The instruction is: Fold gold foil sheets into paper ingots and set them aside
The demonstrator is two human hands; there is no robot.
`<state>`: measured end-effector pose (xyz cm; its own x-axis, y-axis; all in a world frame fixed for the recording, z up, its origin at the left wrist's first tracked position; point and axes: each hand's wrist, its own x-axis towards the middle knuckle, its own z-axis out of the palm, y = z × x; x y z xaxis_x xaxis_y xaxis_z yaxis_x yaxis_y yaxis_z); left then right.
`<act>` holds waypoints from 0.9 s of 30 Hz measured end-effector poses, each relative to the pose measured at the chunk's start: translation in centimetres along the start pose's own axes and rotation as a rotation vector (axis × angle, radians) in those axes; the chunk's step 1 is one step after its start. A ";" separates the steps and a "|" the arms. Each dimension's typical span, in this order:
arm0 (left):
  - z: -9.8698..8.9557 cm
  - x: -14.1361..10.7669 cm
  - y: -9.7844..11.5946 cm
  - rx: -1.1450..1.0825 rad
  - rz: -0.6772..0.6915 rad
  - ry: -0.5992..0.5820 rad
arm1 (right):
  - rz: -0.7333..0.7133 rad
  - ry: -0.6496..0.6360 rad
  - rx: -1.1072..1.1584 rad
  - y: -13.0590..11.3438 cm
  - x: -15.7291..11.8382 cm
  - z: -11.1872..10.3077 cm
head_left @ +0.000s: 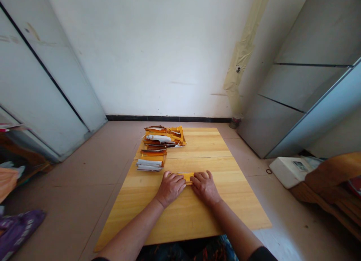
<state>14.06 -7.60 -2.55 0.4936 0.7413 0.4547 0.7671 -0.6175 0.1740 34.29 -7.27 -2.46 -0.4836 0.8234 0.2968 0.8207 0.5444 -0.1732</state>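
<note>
A wooden bench (237, 193) carries everything being handled. Midway between its left and right edges, rather nearer the near edge than the far one, lies a yellow strip (188, 178), its length running roughly parallel to the near edge. The left hand (170, 188) holds its left end, fingers curled over it; the right hand (205, 186) grips the right end the same way, so only the middle shows. Orange folded pieces (153, 153) stand in rows from the far left corner down along the left edge. The closest bundle, white folded pieces (149, 165), sits just beside the left hand, towards the left edge.
</note>
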 end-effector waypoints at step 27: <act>1.9 1.3 -0.4 -0.209 -0.511 0.043 | 0.438 0.106 0.033 0.0 2.2 1.7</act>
<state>15.21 -5.88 -3.71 0.0595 0.9517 0.3013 0.8050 -0.2243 0.5493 32.72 -5.19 -3.41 -0.0580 0.9574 0.2829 0.9300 0.1549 -0.3334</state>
